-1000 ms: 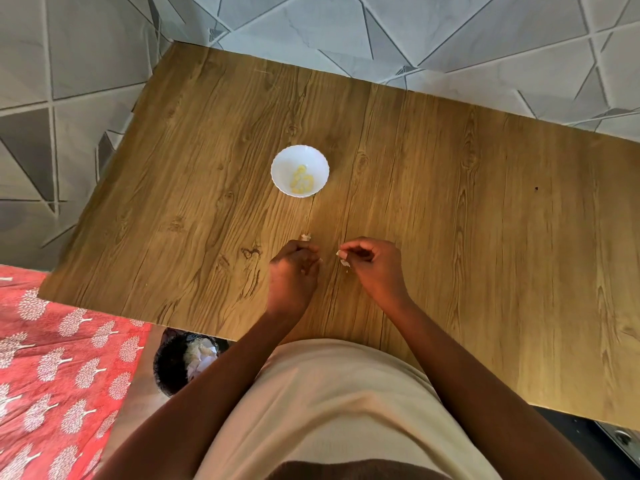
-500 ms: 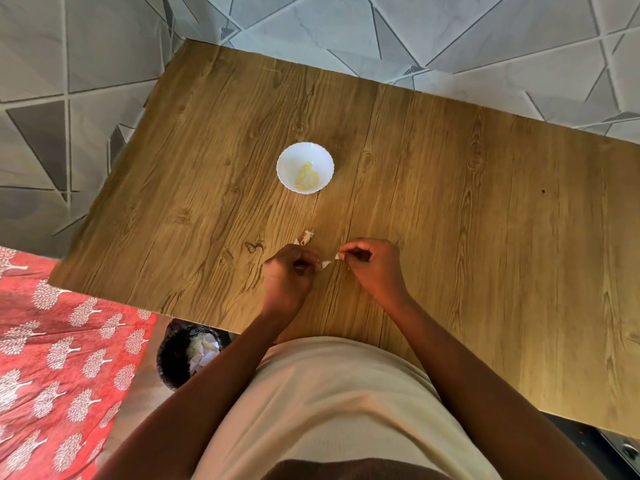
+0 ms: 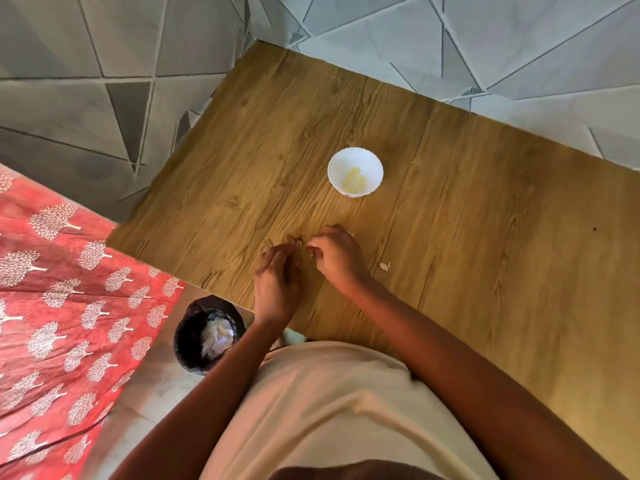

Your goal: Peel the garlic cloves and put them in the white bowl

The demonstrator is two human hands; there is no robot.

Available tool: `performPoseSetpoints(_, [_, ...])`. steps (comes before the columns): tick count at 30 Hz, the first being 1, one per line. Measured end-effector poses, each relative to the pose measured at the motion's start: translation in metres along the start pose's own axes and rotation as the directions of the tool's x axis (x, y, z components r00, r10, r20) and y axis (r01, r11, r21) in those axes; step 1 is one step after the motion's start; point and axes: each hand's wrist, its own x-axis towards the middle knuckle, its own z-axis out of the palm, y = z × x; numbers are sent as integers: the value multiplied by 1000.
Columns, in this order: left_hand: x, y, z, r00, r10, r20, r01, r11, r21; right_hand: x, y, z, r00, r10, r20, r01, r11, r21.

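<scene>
Both hands shifted left of the white bowl (image 3: 355,172)

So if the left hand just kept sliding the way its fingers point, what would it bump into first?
Most likely the right hand: the left hand points up and slightly right, its fingertips almost at the right hand's fingers. The white bowl sits further along and further right. Motion blur makes the exact line uncertain.

Table (image 3: 467,271) showing matt wood-grain top; white bowl (image 3: 370,164) looking glossy, smooth; red cloth (image 3: 69,289) at near left lying printed, creased
</scene>
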Motion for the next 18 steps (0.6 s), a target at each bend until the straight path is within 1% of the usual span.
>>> performPoseSetpoints(2, [-3,-4,-2,999,11,32,-11,1000,-7,0,-2,2,997,14,-70,-15,1000,-16])
performPoseSetpoints(6, [-6,-6,0,999,10,50,-9,1000,-19,-12,13,-1,984,6,-180,3,999,50])
performPoseSetpoints(8, [-7,-3,1,999,12,39,-12,1000,-18,-22,23,-6,977,-22,-212,26,1000,17])
performPoseSetpoints(9, [-8,-1,2,999,14,33,-14,1000,-16,-26,27,-7,976,-62,-210,59,998,-22])
performPoseSetpoints(11, [-10,1,5,999,31,27,-30,1000,-9,-28,34,-8,975,-162,-150,143,981,-129])
performPoseSetpoints(14, [-12,1,9,998,53,44,-53,999,2,-28,39,-3,960,-278,35,276,919,-282])
performPoseSetpoints(16, [-14,5,11,996,70,63,-69,998,-3,-35,43,1,950,-290,115,312,895,-320])
performPoseSetpoints(18, [-17,9,14,992,98,79,-96,995,-23,-48,47,1,961,-244,130,272,918,-289])
